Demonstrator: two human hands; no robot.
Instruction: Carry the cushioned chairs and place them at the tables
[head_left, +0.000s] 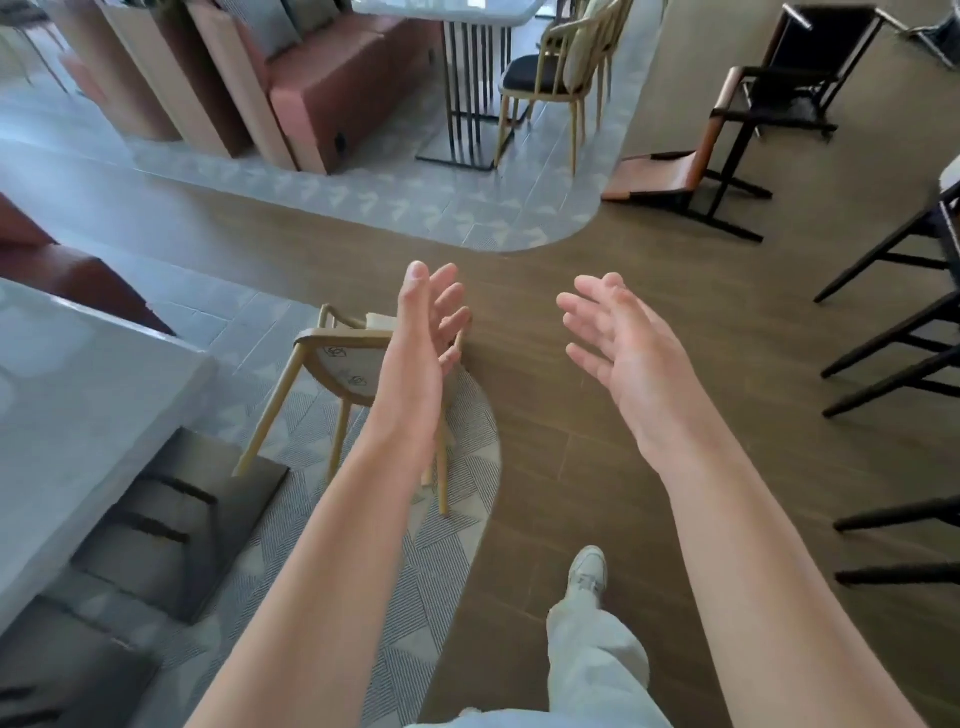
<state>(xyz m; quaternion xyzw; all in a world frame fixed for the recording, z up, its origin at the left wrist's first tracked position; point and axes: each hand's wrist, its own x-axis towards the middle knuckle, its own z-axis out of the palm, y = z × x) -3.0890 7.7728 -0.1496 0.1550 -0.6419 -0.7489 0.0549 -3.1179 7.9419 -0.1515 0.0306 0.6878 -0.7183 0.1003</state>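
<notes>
Both hands are held out over bare wooden floor (545, 467), which runs forward as an open lane between them. To the left, a tipped gold-legged chair (332, 364) lies on its side on the patterned tile just beside the left hand (426, 338), its legs pointing toward the white bench (78, 395) and that bench's dark base. To the right, the black chair legs (893, 364) crowd the edge. Ahead, an overturned brown chair (691, 166) and an upright gold chair (550, 83) at the far bench narrow the way.
</notes>
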